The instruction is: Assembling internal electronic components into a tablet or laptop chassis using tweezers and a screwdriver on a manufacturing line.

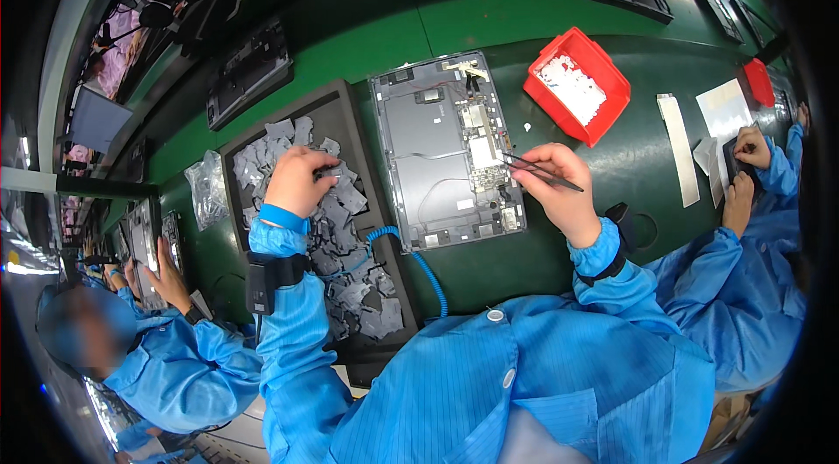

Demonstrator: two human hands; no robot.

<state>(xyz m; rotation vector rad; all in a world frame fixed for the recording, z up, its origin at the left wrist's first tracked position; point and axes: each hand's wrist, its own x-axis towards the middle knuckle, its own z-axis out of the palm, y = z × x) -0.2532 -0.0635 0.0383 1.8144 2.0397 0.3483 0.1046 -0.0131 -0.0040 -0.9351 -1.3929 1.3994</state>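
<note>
My left hand is over a dark tray heaped with thin, irregular grey sheet pieces. Its fingers pinch a small dark grey piece. My right hand is closed on black tweezers, whose tips reach over the board of an opened laptop base. The base lies between my hands, with its circuit board and cables exposed along the right side. Whether the tweezer tips touch the board, I cannot tell.
Beyond my right hand stands a red bin of small white pieces. A clear plastic bag lies left of the tray. A coiled blue cord runs between tray and base. Co-workers' hands are at both sides.
</note>
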